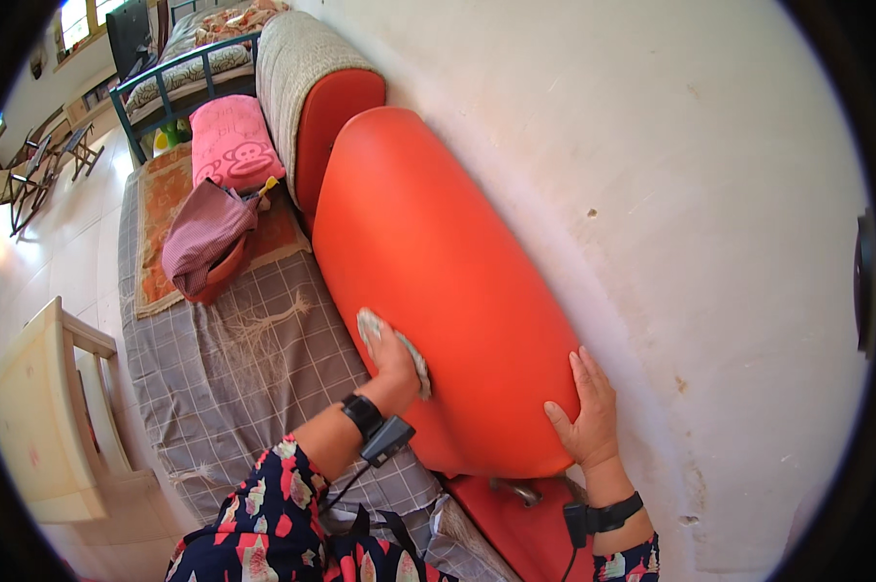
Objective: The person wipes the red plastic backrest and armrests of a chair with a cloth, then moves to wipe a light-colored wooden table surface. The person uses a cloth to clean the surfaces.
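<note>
A large red padded sofa backrest (445, 276) with a smooth surface leans beside the wall. My left hand (394, 364) presses a crumpled light cloth (423, 371) against its left side. At the right edge of the backrest rests my right hand (590, 415), fingers spread and thumb on the red surface, holding no other thing. Below the backrest's lower end a red sofa part (489, 509) shows, with a metal fitting (525, 495) on it. Both wrists wear black straps with small cabled devices.
A grey checked cover (263, 364) lies on the seat at left, bearing a red basket (223, 280) under a checked cloth (209, 229) and a pink cushion (234, 142). A cloth-draped red armrest (343, 124) stands beyond. The wall (699, 218) runs along the right; a pale table (45, 422) stands left.
</note>
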Action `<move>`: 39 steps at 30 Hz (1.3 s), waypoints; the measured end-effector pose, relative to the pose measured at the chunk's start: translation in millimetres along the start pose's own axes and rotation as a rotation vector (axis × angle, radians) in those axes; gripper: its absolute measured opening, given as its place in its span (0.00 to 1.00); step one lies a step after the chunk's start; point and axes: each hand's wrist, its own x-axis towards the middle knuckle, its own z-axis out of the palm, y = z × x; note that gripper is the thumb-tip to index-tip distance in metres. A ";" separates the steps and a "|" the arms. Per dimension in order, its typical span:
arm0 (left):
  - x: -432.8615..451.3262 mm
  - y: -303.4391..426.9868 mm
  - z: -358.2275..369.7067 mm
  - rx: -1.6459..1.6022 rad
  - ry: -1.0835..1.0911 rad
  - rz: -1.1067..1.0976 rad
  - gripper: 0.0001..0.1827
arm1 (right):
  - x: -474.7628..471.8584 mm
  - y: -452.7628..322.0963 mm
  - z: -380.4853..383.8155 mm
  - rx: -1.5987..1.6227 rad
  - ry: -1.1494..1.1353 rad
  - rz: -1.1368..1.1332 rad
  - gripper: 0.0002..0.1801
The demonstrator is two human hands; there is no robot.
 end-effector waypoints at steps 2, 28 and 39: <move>14.2 42.9 32.5 0.161 -0.027 0.397 0.36 | 0.7 -0.8 -0.8 0.007 0.007 0.006 0.43; -78.0 82.4 28.5 1.125 -1.051 1.782 0.33 | -11.9 2.2 9.1 0.063 0.164 0.104 0.37; 92.0 231.0 119.2 1.343 -0.586 1.678 0.24 | -12.7 -0.1 3.3 0.077 0.071 0.212 0.32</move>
